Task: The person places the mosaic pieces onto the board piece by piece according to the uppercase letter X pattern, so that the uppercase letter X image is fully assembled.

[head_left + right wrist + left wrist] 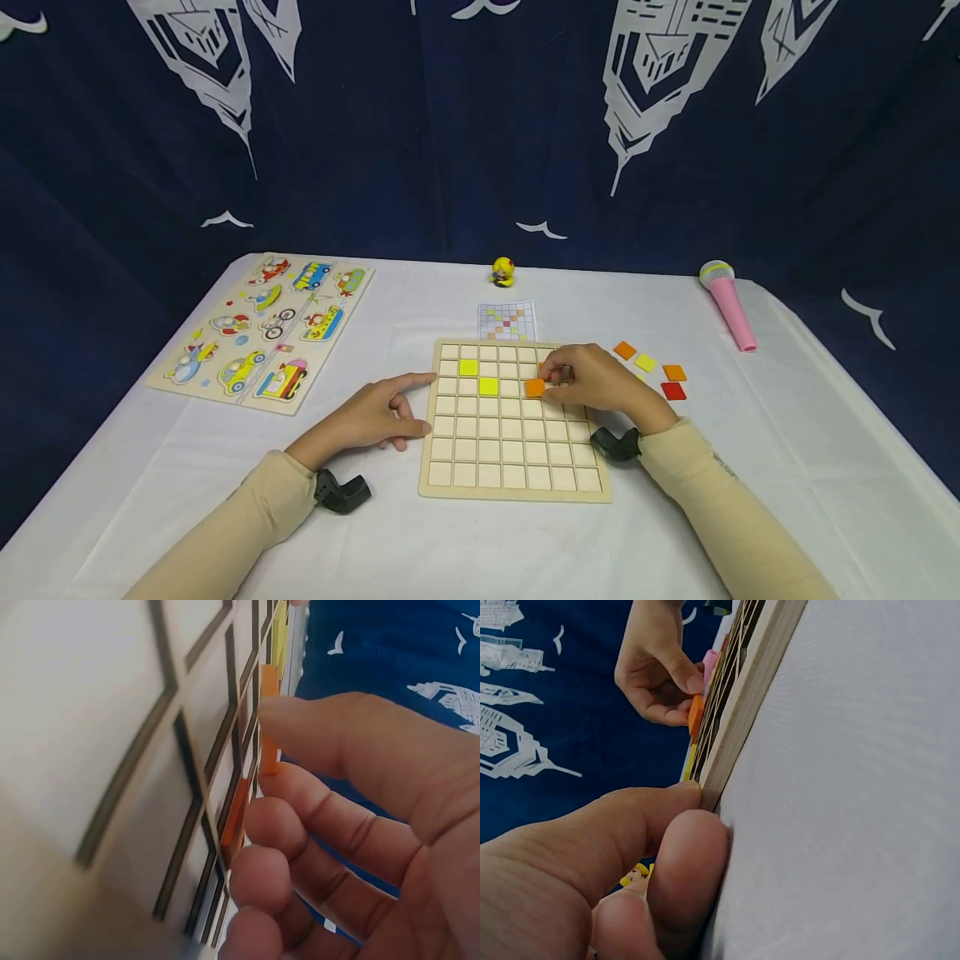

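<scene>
A wooden grid board lies in the middle of the white table. Two yellow tiles sit in its upper-left cells. My right hand reaches over the board's upper right and pinches an orange tile just above a cell. In the right wrist view the tile stands on edge between thumb and fingers. My left hand rests on the table, its index finger and thumb straight against the board's left edge. The left wrist view shows my fingertips touching that edge.
Loose tiles lie right of the board: orange, yellow, orange, red. A pattern card and a yellow toy figure sit behind it. There is a pink toy microphone far right and a vehicle puzzle left.
</scene>
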The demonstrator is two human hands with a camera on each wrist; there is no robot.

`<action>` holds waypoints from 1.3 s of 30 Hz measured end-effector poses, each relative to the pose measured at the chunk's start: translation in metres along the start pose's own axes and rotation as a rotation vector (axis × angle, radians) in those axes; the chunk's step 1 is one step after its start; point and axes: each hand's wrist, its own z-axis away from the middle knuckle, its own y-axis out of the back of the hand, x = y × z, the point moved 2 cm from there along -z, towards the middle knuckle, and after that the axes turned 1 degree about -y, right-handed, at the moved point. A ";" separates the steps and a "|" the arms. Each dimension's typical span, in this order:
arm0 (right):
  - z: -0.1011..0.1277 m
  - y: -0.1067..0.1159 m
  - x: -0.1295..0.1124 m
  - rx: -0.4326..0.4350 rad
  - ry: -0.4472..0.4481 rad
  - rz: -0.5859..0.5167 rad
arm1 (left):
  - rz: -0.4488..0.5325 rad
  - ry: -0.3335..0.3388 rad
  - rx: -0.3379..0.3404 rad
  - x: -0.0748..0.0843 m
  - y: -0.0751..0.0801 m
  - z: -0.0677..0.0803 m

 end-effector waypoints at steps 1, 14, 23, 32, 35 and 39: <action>-0.001 -0.001 0.000 -0.005 -0.001 0.009 | 0.000 0.002 0.000 0.000 0.000 0.000; -0.007 -0.001 -0.004 -0.039 -0.034 0.056 | 0.002 -0.012 -0.004 0.001 0.001 -0.002; 0.002 0.006 -0.003 -0.020 -0.029 0.036 | 0.007 -0.004 0.001 0.000 0.001 -0.002; 0.027 0.021 0.017 0.009 0.012 -0.069 | 0.012 -0.006 0.007 0.002 0.000 0.000; 0.038 0.026 0.025 0.039 0.012 -0.080 | 0.015 -0.014 0.004 0.002 0.000 0.001; 0.050 0.034 0.037 0.062 -0.010 -0.096 | 0.018 -0.014 0.002 0.002 0.000 0.001</action>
